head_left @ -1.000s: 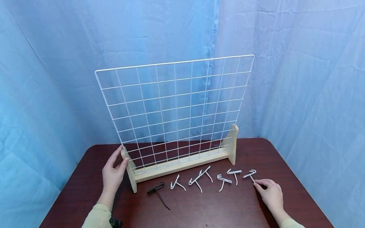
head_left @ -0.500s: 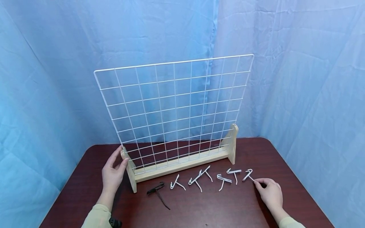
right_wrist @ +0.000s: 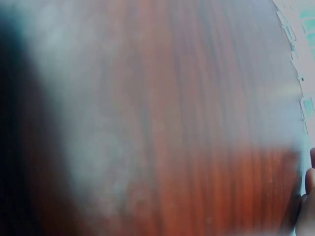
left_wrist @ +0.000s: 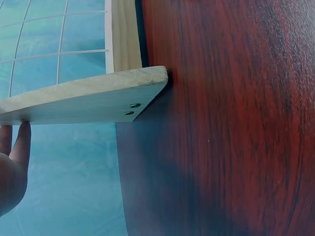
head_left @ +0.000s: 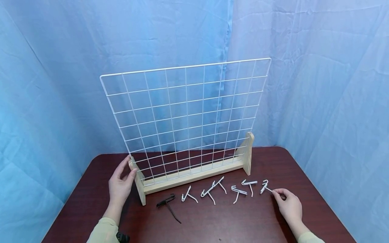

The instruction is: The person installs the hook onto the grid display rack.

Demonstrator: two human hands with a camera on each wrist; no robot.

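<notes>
In the head view, my left hand (head_left: 120, 184) holds the left wooden end piece (head_left: 140, 187) of an upright white wire grid panel (head_left: 186, 101), thumb at its front edge and a finger near its top. The left wrist view has fingertips (left_wrist: 23, 130) touching that board's outer face. At the right, my right hand (head_left: 288, 205) pinches the stem end of a white grid hook (head_left: 265, 186), its head tilted toward the panel. Whether this hook still touches the table cannot be told. Only a bit of the right hand (right_wrist: 307, 211) enters the blurred right wrist view.
Several white hooks (head_left: 239, 193) lie in a loose row before the stand's wooden base (head_left: 194, 173). A black hook (head_left: 167, 201) lies at the row's left end. Blue curtains (head_left: 334, 101) enclose the dark red table (head_left: 225, 226) behind and at both sides.
The white hook in my right hand has turned about its stem, its head now more upright. The right hand has shifted very slightly right. My left hand stays on the stand.
</notes>
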